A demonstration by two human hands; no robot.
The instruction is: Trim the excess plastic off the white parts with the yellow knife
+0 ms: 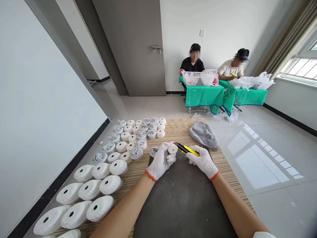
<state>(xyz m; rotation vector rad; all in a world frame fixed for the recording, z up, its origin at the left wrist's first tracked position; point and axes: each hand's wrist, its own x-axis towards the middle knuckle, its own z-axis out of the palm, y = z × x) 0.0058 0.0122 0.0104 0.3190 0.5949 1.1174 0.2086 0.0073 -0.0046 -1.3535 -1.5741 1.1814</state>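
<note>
My left hand (160, 161), in a white knit glove with an orange cuff, is shut on a small round white plastic part (172, 148). My right hand (201, 161), gloved the same way, grips a yellow utility knife (190, 150) close to that part. Both hands are above a dark cutting mat (183, 198) lying on a woven straw mat (180, 130). Several rows of round white plastic casings (119, 167) fill the left of the straw mat and the floor beside it. One casing (154, 151) sits just beyond my left hand.
A grey knitted cloth (203, 135) lies on the straw mat. Across the room, two seated people (192, 59) (232, 66) work at green-covered tables (204, 96) holding a white basket (198, 78) and plastic bags. A grey door (131, 46) and a window (300, 67) stand behind.
</note>
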